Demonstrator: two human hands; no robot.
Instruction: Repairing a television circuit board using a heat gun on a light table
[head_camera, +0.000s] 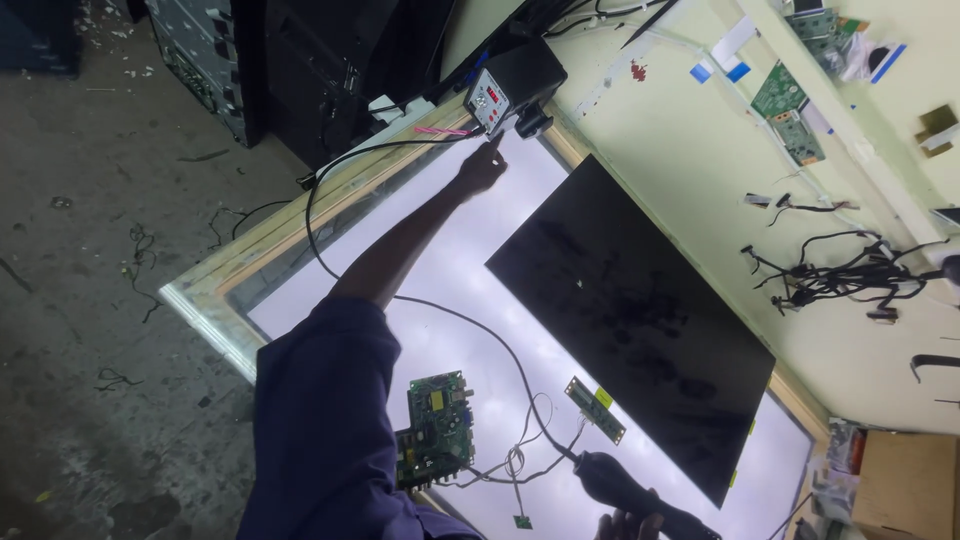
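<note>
My left hand (481, 168) pressed one extended finger to the control box (490, 101) at the desk's (215, 275) far edge; my right hand's (630, 525) fingers gripped the black handpiece (625, 490).

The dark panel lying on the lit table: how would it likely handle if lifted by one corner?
The dark panel looks very thin and wide, so it would probably flex and could crack. Its glossy face suggests it is slippery. Lying flat on the lit table, it seems unlikely to tip.
</note>
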